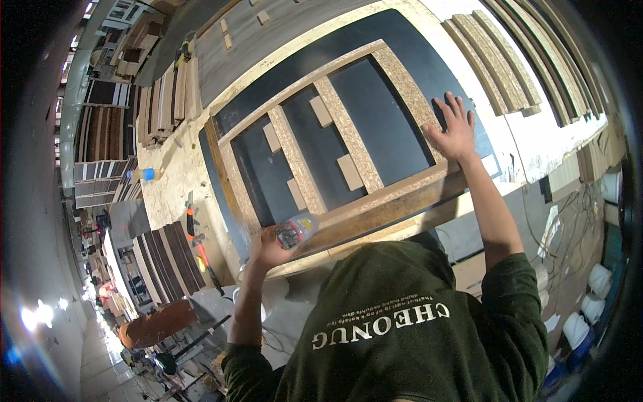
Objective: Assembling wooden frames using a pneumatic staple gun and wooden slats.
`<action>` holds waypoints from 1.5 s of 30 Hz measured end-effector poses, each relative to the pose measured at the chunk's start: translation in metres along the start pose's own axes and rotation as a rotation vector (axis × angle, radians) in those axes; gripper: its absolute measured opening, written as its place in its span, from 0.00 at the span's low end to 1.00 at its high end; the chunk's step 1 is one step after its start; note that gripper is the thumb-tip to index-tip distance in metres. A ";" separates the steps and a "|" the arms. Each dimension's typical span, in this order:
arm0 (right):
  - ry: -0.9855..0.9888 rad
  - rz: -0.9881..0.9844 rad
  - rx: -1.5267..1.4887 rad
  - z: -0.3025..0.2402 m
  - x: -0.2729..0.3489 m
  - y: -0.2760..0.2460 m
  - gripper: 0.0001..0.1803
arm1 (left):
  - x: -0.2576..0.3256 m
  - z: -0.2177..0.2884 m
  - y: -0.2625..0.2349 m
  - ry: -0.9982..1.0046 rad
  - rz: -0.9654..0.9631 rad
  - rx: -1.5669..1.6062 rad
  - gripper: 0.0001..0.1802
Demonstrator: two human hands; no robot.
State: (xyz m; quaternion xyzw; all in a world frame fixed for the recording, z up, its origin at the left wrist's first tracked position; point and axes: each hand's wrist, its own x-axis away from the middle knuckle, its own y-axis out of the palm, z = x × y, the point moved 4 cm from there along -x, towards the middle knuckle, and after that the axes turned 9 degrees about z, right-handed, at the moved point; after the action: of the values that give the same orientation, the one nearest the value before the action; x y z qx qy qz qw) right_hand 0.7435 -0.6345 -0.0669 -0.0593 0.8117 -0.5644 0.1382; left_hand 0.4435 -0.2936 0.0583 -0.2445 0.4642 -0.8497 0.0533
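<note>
My left hand is closed around a clear plastic bottle with dark contents, held over the near left corner of a particle-board frame. The frame has two inner crosspieces and lies on a dark flat panel. Small wooden blocks sit against the crosspieces. My right hand has its fingers spread and touches nothing but the frame's right side and the panel beside it.
Particle-board strips are stacked at the back right, and more strips at the far left. A bottle with a blue cap and orange-handled tools lie on the left of the worktable. Dark-edged boards stand nearer.
</note>
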 end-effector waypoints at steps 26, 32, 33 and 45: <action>-0.180 -0.338 -0.067 0.024 -0.029 -0.021 0.44 | -0.002 0.090 0.027 0.125 0.126 0.022 0.20; -0.223 -0.322 -0.087 0.032 -0.034 -0.018 0.48 | -0.036 0.097 0.048 0.207 0.061 0.143 0.15; -0.225 -0.330 -0.094 0.034 -0.032 -0.016 0.48 | -0.038 0.101 0.051 0.186 0.090 0.112 0.14; -0.255 -0.306 -0.109 0.034 -0.033 -0.020 0.47 | -0.040 0.115 0.049 0.061 0.084 -0.063 0.24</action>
State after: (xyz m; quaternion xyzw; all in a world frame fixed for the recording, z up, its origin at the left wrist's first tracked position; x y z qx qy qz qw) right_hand 0.7841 -0.6640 -0.0544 -0.2603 0.7985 -0.5218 0.1493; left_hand 0.5258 -0.3965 0.0556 -0.2002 0.5019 -0.8387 0.0669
